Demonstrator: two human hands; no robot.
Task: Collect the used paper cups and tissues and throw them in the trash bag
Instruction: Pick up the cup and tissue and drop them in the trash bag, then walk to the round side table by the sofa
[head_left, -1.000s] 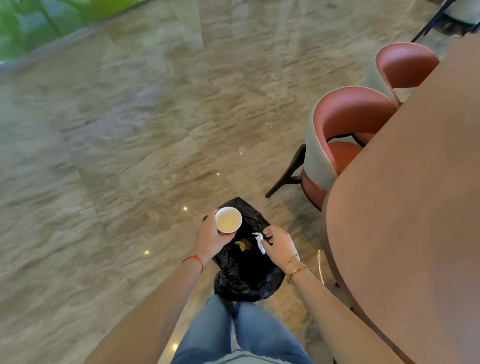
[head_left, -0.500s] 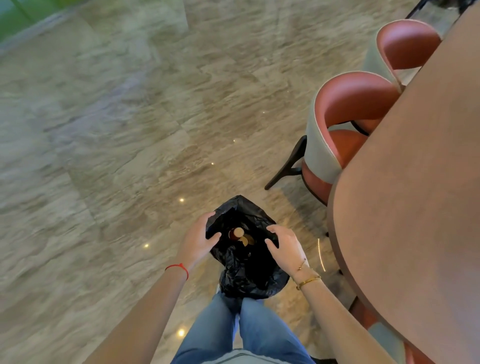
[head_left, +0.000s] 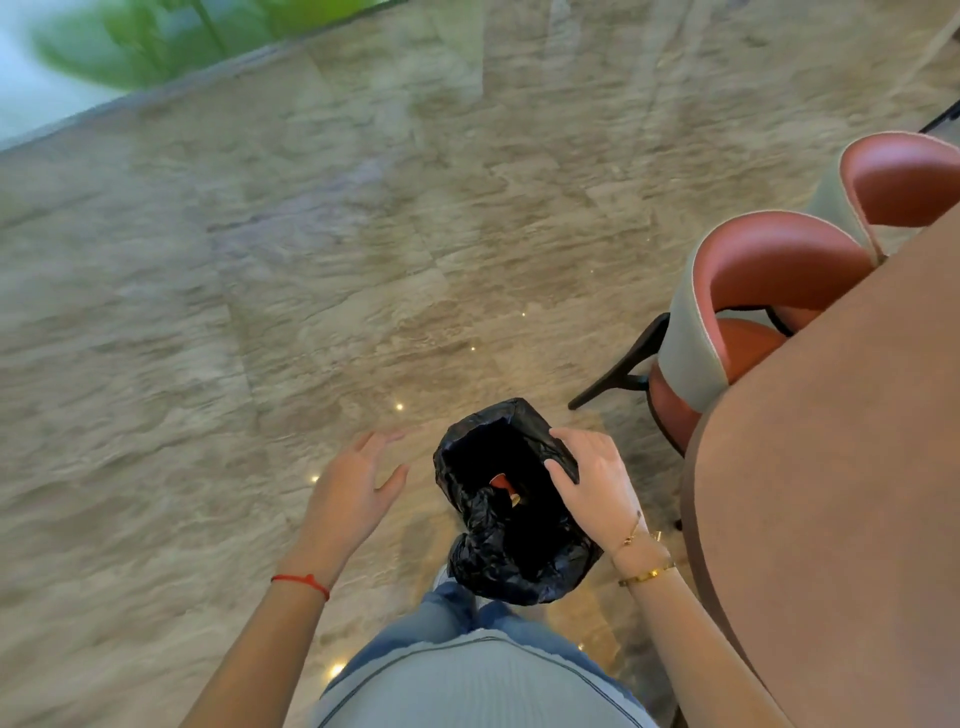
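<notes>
Head view, looking steeply down: a black trash bag (head_left: 511, 545) hangs low in the centre of the frame, just above the person's jeans (head_left: 467, 623), with its mouth open toward the camera. The right hand (head_left: 592, 483) grips the bag's rim on the right side, fingers curled over the edge and thumb pressed against the plastic; a gold bracelet (head_left: 647, 574) sits on that wrist. The left hand (head_left: 353, 488) hovers to the left of the bag, clear of it, fingers spread wide and relaxed, holding nothing; a red string (head_left: 301, 582) circles its wrist. Deep inside the dark opening, a paper cup (head_left: 503, 483) shows as a small reddish and pale shape lying on its side; no tissue can be made out in the shadow. Beige marbled floor (head_left: 260, 312) fills the left and upper parts of the frame, blurred, with green foliage (head_left: 156, 41) at the upper left. At the right edge a brown table (head_left: 831, 493) curves down the frame, and two red-cushioned chairs (head_left: 753, 312) with pale backs are tucked against it at the upper right.
</notes>
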